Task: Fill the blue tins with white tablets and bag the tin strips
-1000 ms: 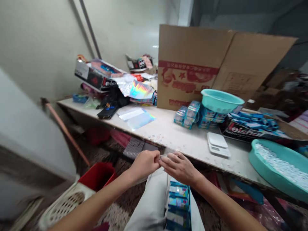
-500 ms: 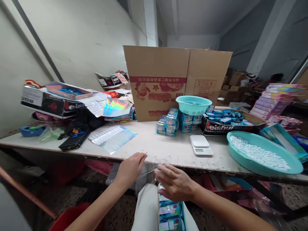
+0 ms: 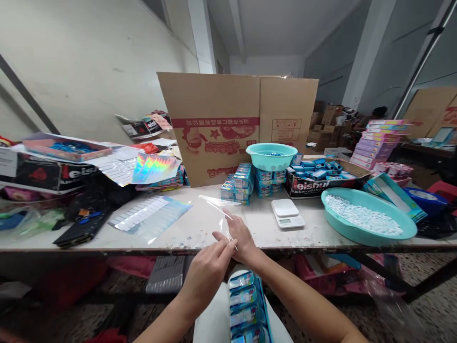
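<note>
A clear plastic film [image 3: 222,215] stands up glossy above the table's front edge, between and beyond my hands. My left hand [image 3: 210,262] has its fingers closed on the lower part of the film. Just behind it my right hand [image 3: 240,236] touches the same film, thumb and fingers apart, its grip partly hidden. Below both hands, a blue tray of small packs [image 3: 246,305] rests on my lap. Small blue boxes [image 3: 237,183] are stacked past the film, left of a white scale [image 3: 287,213].
A turquoise basin of white pieces [image 3: 367,214] lies on the right. Behind stands a large cardboard box [image 3: 217,105]; a turquoise bowl [image 3: 272,155] sits on stacked boxes. Shiny sheets [image 3: 150,216] and a black pouch [image 3: 84,221] lie left on the table [image 3: 200,233].
My hands have come together, the right one turned upward with the film raised over the table. The view has shifted to the right, and the packs on my lap show more.
</note>
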### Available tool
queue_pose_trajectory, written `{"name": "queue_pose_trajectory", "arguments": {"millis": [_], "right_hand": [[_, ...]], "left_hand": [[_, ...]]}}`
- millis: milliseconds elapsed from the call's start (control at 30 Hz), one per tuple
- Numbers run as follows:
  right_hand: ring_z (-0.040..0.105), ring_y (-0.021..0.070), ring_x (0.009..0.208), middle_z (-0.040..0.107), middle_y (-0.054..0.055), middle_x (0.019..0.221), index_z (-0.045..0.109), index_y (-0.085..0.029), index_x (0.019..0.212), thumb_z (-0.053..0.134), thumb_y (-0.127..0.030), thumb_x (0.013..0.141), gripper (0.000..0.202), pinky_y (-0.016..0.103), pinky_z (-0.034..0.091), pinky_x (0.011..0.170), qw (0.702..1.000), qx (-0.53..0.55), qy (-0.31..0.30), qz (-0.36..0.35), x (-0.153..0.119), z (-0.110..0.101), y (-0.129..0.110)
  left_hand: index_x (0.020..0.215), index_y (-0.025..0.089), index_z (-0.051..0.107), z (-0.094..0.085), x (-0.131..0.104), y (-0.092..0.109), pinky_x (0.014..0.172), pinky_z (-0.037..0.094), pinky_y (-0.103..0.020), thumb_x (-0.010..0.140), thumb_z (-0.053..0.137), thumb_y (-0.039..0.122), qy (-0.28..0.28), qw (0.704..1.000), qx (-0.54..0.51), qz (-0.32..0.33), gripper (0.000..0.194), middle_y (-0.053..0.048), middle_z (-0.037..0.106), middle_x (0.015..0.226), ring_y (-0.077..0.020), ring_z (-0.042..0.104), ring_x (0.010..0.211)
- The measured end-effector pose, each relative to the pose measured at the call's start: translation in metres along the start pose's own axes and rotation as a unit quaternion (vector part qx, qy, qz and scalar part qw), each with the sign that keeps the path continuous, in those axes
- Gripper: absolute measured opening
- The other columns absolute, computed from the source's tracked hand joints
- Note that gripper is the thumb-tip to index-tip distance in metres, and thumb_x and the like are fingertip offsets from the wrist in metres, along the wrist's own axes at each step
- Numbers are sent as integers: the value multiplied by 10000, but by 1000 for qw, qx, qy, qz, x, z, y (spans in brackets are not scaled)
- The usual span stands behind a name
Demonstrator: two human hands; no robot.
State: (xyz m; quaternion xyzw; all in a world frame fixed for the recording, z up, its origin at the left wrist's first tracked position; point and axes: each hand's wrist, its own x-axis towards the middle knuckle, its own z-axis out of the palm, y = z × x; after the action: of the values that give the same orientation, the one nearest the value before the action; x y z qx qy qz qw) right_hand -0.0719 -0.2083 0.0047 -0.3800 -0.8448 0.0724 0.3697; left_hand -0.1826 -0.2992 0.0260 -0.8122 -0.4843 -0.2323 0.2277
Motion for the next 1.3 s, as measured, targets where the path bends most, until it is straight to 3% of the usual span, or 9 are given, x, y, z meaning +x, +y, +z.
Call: {"name": "queue_pose_trajectory", "arguments": {"millis": [200,300,433,533,633,900,1033,1167,1300], "right_hand": [[543,195,916,614,86,1002,579,-163,1009,452,-230,899,181,316,460,792,964,-105,-136,-205,-39,11,8],[532,206,957,620,99,1076,607,-176,973,414,-182,918,200,345,431,829,944,-145,-97,-280,-52,6,19],[428,264,1174,477,102,1356,631,-221,1010,458,-227,911,199,466,326,979,967,-172,3,-190,-47,-6,41],[488,265,1105,498,137,1322,629,-221,1082,468,-230,903,241,444,375,919,970,-217,-57,-91,-41,-5,58],[597,221,853,636,125,1022,521,-267,1273,428,-257,920,365,337,439,730,946,-281,-160,11,-44,1,70],[619,176,687,636,71,831,281,-300,1445,335,-131,913,560,246,419,573,910,-335,-242,22,-88,14,88],[621,163,685,625,75,839,235,-298,1461,361,-184,921,566,225,432,567,909,-324,-262,24,-115,23,98],[628,156,666,639,70,848,257,-291,1455,383,-188,914,565,222,450,566,914,-294,-272,65,-133,33,107],[651,153,741,682,68,897,413,-268,1388,374,-169,910,490,222,485,661,946,-205,-229,104,-144,36,111]], "left_hand": [[1021,240,646,28,-7,-38,816,490,-377,826,446,95,35,996,14,-75,314,-103,645,1019,-243,603,941],[1055,207,627,52,-10,-53,777,505,-338,841,418,86,19,993,-5,-116,322,-103,658,1027,-221,621,914],[1010,164,611,73,-16,-48,767,508,-293,893,377,104,18,994,-36,-102,269,-96,677,972,-186,639,881],[911,167,625,81,-19,-40,823,499,-302,903,402,122,16,998,-44,-50,227,-97,656,1068,-185,621,970],[913,174,648,90,-28,-35,825,497,-308,904,399,114,15,997,-35,-61,256,-107,638,1084,-181,611,973],[1348,265,460,133,-72,1,823,446,-324,876,440,151,-63,961,-20,-270,487,-116,560,1152,-220,545,988],[1354,329,446,160,-88,19,804,435,-288,859,425,120,-77,934,-52,-345,538,-90,510,1096,-195,526,940],[1365,353,424,179,-92,32,697,429,-246,893,398,158,-115,889,-79,-435,511,-67,467,993,-149,532,776],[1392,335,386,177,-96,48,674,430,-243,915,379,196,-146,847,-157,-486,497,-51,533,944,-152,568,736]]}}
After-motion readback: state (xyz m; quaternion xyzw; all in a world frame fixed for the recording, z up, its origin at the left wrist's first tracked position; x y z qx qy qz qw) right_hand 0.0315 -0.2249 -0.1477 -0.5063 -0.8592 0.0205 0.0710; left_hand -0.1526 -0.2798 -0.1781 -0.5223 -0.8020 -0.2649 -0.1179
